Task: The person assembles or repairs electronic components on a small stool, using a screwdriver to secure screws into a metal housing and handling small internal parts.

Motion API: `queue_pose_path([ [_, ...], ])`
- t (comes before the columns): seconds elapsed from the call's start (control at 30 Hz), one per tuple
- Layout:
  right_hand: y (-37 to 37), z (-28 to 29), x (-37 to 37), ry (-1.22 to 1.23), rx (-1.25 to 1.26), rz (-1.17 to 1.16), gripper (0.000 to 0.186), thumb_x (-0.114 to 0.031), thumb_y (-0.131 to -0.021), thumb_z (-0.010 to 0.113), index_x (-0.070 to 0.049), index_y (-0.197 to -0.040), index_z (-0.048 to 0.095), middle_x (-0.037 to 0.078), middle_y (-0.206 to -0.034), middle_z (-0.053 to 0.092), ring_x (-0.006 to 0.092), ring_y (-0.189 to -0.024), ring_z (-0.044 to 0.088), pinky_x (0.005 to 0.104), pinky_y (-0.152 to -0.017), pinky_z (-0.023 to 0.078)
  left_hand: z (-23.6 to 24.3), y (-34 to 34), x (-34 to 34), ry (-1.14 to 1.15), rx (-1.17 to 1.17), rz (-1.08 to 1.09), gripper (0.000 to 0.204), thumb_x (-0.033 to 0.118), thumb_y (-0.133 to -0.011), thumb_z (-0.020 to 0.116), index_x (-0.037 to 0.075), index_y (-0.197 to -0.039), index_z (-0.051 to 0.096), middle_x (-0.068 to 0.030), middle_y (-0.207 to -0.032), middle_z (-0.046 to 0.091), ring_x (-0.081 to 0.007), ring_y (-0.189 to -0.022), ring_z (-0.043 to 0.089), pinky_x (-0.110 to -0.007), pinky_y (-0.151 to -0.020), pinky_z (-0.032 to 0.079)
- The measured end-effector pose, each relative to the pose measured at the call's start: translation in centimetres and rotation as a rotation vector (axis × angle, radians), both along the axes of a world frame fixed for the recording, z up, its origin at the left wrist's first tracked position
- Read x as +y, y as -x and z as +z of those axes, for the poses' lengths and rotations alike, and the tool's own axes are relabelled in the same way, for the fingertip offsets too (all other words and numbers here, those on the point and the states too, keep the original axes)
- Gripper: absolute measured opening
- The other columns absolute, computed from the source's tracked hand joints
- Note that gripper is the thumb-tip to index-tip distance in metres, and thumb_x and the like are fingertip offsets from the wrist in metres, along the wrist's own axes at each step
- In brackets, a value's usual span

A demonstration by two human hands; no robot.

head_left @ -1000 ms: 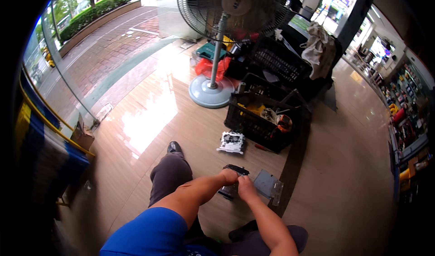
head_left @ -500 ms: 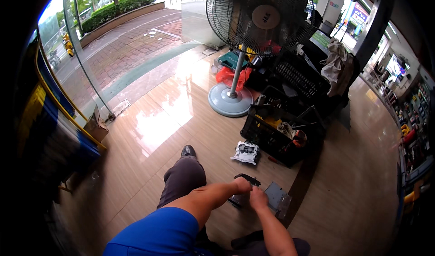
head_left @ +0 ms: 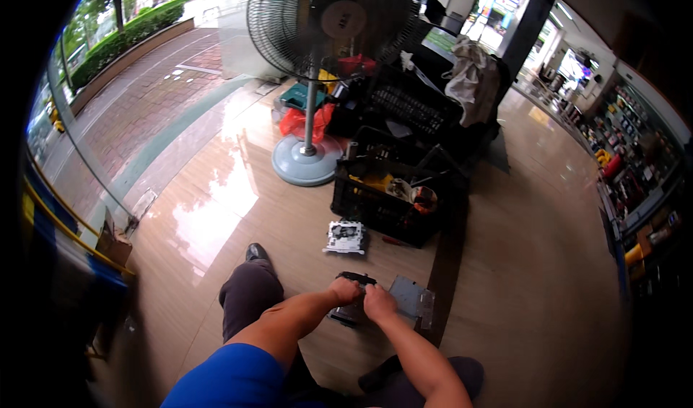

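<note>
My left hand is closed on the upper part of a dark, boxy device low over the floor in front of me. My right hand is closed beside it, gripping the same device near its top edge; the fingertips of both are partly hidden. Just right of the device lies a flat grey metal plate with a clear piece at its edge. Farther forward, a white mechanism with a dark centre lies on the floor.
A black crate of tools stands ahead, with more crates and bags behind. A standing fan is beside them. A yellow-and-blue rack stands left, a glass door beyond it, shelves of goods far right.
The whole view shifts as my head moves, first one way, then back leftward in the picture. Both hands stay on the dark device, with little visible change in their grip.
</note>
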State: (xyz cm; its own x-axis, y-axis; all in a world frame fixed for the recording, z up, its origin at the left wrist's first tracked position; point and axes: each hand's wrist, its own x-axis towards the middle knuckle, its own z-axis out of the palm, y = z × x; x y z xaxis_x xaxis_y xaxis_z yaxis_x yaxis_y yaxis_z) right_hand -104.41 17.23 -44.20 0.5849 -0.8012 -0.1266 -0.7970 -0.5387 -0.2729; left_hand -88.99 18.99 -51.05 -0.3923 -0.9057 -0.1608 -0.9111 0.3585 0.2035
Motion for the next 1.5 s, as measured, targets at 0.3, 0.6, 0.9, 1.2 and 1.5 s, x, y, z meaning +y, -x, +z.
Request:
queue_pose_path([
  [0.3,0.7,-0.9,0.0,0.006,-0.072,-0.028,0.015,-0.016,-0.086,0.047,-0.007,-0.092,0.058,0.017,-0.092,0.063,0.0359,-0.083,0.064,0.0476,-0.071,0.052,-0.3,1.1,0.0,0.049,-0.108,-0.019,0.02,0.021,-0.084,0.051,0.01,-0.092,0.066,-0.0118,-0.093,0.067,-0.027,-0.083,0.068,-0.043,-0.068,0.052],
  [0.6,0.6,-0.4,0.2,-0.075,-0.053,0.039,0.014,-0.018,-0.087,0.05,-0.006,-0.091,0.057,0.018,-0.089,0.063,0.0362,-0.084,0.064,0.0476,-0.071,0.052,-0.8,0.8,0.1,0.062,-0.135,0.037,0.02,0.024,-0.086,0.049,0.011,-0.087,0.064,-0.0104,-0.086,0.067,-0.0252,-0.076,0.067,-0.041,-0.064,0.052],
  [0.9,1.3,-0.3,-0.1,-0.04,-0.176,0.011,0.012,-0.017,-0.086,0.055,-0.006,-0.091,0.055,0.018,-0.091,0.062,0.0378,-0.086,0.062,0.0479,-0.073,0.05,1.0,0.2,-0.5,-0.111,-0.076,0.125,0.022,0.023,-0.089,0.048,0.006,-0.097,0.06,-0.0148,-0.098,0.066,-0.0293,-0.089,0.067,-0.041,-0.072,0.054],
  [1.2,1.2,2.0,-3.4,0.024,-0.577,-0.25,0.016,-0.017,-0.089,0.055,-0.002,-0.095,0.056,0.021,-0.089,0.062,0.0391,-0.086,0.061,0.0463,-0.074,0.048,5.5,-2.6,-3.1,0.008,0.361,0.39,0.011,0.009,-0.084,0.054,0.001,-0.091,0.05,-0.0244,-0.092,0.062,-0.04,-0.087,0.061,-0.05,-0.073,0.048],
  [1.5,-0.9,11.0,-1.9,-0.189,-1.007,-0.195,0.016,-0.014,-0.09,0.059,-0.001,-0.099,0.061,0.017,-0.087,0.066,0.0283,-0.08,0.066,0.0351,-0.07,0.05,20.0,-1.9,-1.5,-0.48,1.307,0.634,0.012,0.018,-0.095,0.051,0.006,-0.094,0.05,-0.0063,-0.081,0.06,-0.0171,-0.072,0.062,-0.03,-0.062,0.052],
])
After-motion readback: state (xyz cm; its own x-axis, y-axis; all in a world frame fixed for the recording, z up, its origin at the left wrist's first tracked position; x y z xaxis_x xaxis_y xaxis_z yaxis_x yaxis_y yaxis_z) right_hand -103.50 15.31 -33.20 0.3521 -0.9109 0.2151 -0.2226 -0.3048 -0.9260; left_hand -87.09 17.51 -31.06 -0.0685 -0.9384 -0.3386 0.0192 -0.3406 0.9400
